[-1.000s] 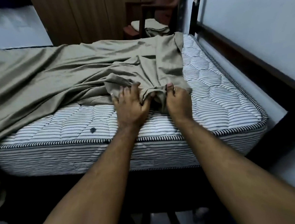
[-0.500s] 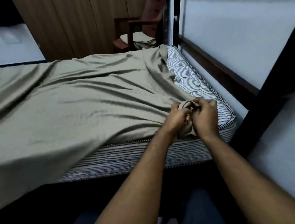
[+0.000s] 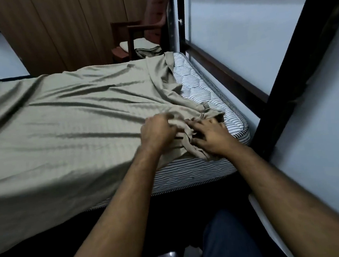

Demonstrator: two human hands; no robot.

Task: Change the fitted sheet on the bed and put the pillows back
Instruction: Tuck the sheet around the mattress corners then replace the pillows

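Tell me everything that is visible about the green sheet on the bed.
The sheet is plain olive-green cloth with a faint woven stripe and a slight sheen. It lies spread over most of the striped mattress, wrinkled in long folds, and hangs over the near edge on the left. The right strip and near right corner of the mattress are uncovered. The sheet's corner is bunched there: the left hand grips a fold, and the right hand rests on the bunch with fingers spread.

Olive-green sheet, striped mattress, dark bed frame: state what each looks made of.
Olive-green sheet: thin woven fabric, probably cotton or a blend; soft sheen, faint self-stripe, fine creases. Striped mattress: quilted ticking cloth, matte; puffed stitched panels and corded edge piping. Dark bed frame: hard, smooth, near-black posts and rails; painted wood or metal, cannot tell which.
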